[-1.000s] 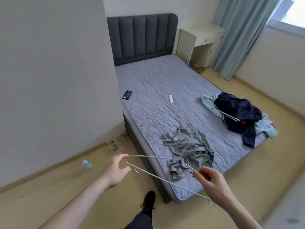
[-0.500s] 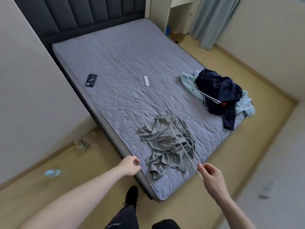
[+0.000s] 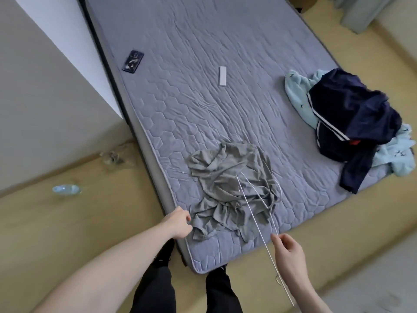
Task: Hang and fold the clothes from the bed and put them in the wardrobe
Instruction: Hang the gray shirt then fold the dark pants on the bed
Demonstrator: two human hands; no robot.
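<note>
Bed: a grey quilted mattress (image 3: 203,91) fills the middle of the view, its near corner just in front of the person's legs.
Grey garment: a crumpled grey garment (image 3: 228,190) lies on the near part of the bed, close to the near edge.
Hanger: a thin white wire hanger (image 3: 255,213) slants from over the grey garment down toward the near right, past the bed's edge; its far part lies over the cloth.
Left hand: the left hand (image 3: 179,223) is at the near left edge of the grey garment, fingers curled in against the cloth; whether it actually pinches the fabric cannot be told.
Right hand: the right hand (image 3: 287,254) is at the near right, off the bed's edge, thumb and fingers closed on the wire of the hanger.
Clothes pile: a dark navy garment (image 3: 352,123) with white stripes lies heaped on a pale blue garment (image 3: 297,91) at the right side of the bed, well apart from the grey one.
Other things on the bed: a dark phone (image 3: 133,64) near the left edge, and a small white oblong (image 3: 222,76) toward the middle.
Floor: a clear plastic bottle (image 3: 66,189) lies on the yellowish floor (image 3: 67,222) at the left.
</note>
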